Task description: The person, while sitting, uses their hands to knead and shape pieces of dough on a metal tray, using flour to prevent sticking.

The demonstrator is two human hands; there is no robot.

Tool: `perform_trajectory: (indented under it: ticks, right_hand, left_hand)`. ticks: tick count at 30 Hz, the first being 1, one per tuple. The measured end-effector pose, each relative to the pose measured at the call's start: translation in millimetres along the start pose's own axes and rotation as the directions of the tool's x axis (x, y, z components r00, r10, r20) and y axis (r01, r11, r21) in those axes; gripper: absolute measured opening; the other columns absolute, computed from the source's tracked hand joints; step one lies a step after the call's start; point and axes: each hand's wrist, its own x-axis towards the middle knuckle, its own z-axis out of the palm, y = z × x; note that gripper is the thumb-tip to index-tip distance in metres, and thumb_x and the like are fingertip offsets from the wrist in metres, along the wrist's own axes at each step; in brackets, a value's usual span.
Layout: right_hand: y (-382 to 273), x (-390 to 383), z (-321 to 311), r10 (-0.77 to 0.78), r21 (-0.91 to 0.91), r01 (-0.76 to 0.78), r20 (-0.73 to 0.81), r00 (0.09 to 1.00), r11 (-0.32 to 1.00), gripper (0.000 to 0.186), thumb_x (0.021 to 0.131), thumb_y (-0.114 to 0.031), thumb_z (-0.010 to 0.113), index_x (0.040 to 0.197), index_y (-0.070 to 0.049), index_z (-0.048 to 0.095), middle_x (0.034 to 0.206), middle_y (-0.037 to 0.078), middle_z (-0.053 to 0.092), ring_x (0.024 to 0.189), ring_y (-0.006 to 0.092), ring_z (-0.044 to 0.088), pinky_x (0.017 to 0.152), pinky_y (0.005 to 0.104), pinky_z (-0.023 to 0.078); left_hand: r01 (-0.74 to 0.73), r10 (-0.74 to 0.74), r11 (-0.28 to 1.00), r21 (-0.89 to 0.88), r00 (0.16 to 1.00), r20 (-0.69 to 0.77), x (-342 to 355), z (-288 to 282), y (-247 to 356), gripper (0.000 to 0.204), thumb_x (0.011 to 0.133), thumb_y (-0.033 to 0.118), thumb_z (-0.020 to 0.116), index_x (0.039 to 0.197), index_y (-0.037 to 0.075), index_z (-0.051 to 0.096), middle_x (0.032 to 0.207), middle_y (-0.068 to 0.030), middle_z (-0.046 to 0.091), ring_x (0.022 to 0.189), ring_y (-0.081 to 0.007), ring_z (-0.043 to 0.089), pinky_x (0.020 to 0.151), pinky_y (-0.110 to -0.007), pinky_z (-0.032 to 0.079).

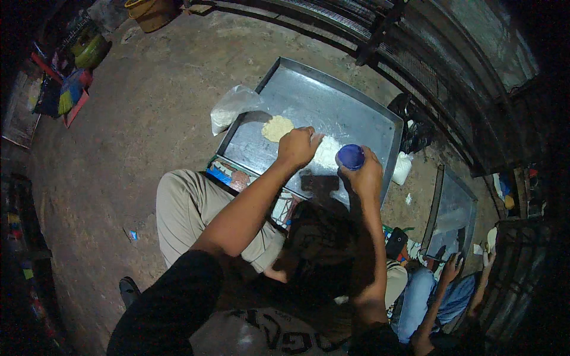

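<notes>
A large metal tray [249, 133] lies in front of me with a pale yellow mound of powder [276, 128] and a white heap of powder [326, 152] on it. My right hand [369, 176] is wrapped round a blue cup [351, 156] over the right side of the white heap. At the heap's left edge, between the two mounds, is my left hand [298, 147], its fingers curled together. What those fingers hold, if anything, is hidden. A clear plastic bag of pale powder [228, 110] leans at the tray's left edge.
To the right, a co-worker's hand [452, 267] is beside another metal tray [454, 204]. A white bag [402, 168] and a black plastic bag [415, 133] stand right of my tray. Dark metal racks [380, 35] line the back. A bucket [149, 13] and green gas cylinder [90, 52] stand far left.
</notes>
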Motion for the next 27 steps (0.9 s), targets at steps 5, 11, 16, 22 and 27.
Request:
perform_trajectory:
  ticks: [5, 11, 16, 22, 27]
  right_hand:
    - [-7.4, 1.1, -2.2, 0.02, -0.012, -0.019, 0.014, 1.0, 1.0, 0.076, 0.057, -0.021, 0.088, 0.125, -0.001, 0.059, 0.118, 0.019, 0.065, 0.109, 0.0365, 0.062, 0.095, 0.0454, 0.049]
    - [-7.0, 0.6, -1.8, 0.015, -0.044, -0.015, 0.0, 1.0, 0.999, 0.075, 0.057, -0.02, 0.088, 0.124, -0.002, 0.059, 0.116, 0.018, 0.065, 0.108, 0.0361, 0.062, 0.093, 0.0457, 0.048]
    - [-10.1, 1.2, -2.2, 0.022, -0.025, -0.022, 0.012, 1.0, 0.999, 0.074, 0.057, -0.02, 0.088, 0.124, -0.002, 0.059, 0.114, 0.017, 0.066, 0.107, 0.036, 0.062, 0.093, 0.0468, 0.047]
    - [-10.8, 1.1, 0.2, 0.031, -0.086, -0.032, -0.004, 1.0, 0.996, 0.075, 0.058, -0.02, 0.088, 0.125, -0.005, 0.06, 0.115, 0.016, 0.065, 0.108, 0.0348, 0.062, 0.093, 0.0475, 0.046]
    - [-14.2, 2.7, -3.1, 0.04, -0.098, -0.035, 0.046, 0.998, 0.995, 0.074, 0.059, -0.02, 0.088, 0.126, -0.006, 0.059, 0.114, 0.014, 0.065, 0.108, 0.0345, 0.062, 0.093, 0.0478, 0.045]
  left_hand:
    - [-0.141, 0.149, 0.979, 0.146, 0.988, -0.042, 2.4, 23.2, -32.0, 0.017, 0.091, 0.015, 0.055, 0.097, 0.005, 0.067, 0.095, -0.0197, 0.06, 0.096, -0.039, 0.06, 0.083, -0.047, 0.05]
    - [-0.114, 0.125, 0.968, 0.223, 0.992, -0.035, 8.1, 20.7, -39.4, 0.018, 0.09, 0.01, 0.052, 0.099, 0.003, 0.066, 0.1, -0.0215, 0.058, 0.1, -0.0405, 0.058, 0.086, -0.047, 0.05]
    - [-0.065, 0.066, 0.954, 0.292, 0.998, 0.006, 8.8, 17.1, -38.6, 0.021, 0.081, -0.002, 0.055, 0.099, -0.001, 0.065, 0.107, -0.0207, 0.059, 0.104, -0.0369, 0.06, 0.089, -0.043, 0.052]
    - [-0.04, 0.036, 0.962, 0.269, 0.999, 0.021, 8.0, 11.7, -36.8, 0.021, 0.083, -0.002, 0.054, 0.101, -0.001, 0.064, 0.109, -0.021, 0.059, 0.109, -0.0369, 0.059, 0.09, -0.044, 0.053]
    - [0.005, -0.024, 0.968, 0.253, 0.997, 0.071, 9.9, 4.5, -32.9, 0.022, 0.083, -0.002, 0.053, 0.102, 0.0, 0.064, 0.114, -0.0207, 0.057, 0.11, -0.0375, 0.058, 0.091, -0.045, 0.053]
